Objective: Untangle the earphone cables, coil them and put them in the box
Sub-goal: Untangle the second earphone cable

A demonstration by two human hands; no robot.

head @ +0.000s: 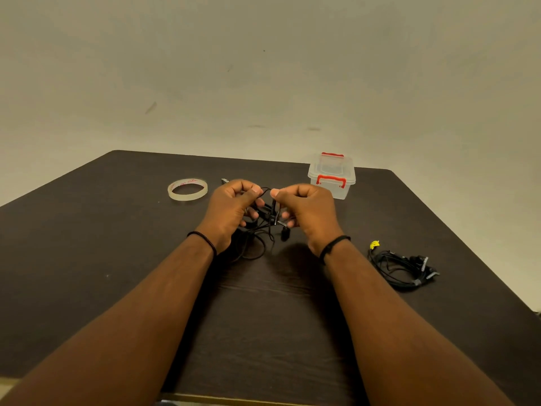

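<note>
Early stage: both hands, left (231,212) & right (307,210), fingers pinching the tangle (265,227) just above counter (117,230). Second bundle (402,268) waits at right. Box (332,175) lidded; nothing visibly coiled or boxed yet.

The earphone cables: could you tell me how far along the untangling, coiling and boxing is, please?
Nothing looks finished yet. In hand: the left hand and right hand pinch a tangled black cable above the table. Left: a second cable bundle lies loose to the right, and the lidded box shows no cable inside. The tape roll lies untouched.
</note>
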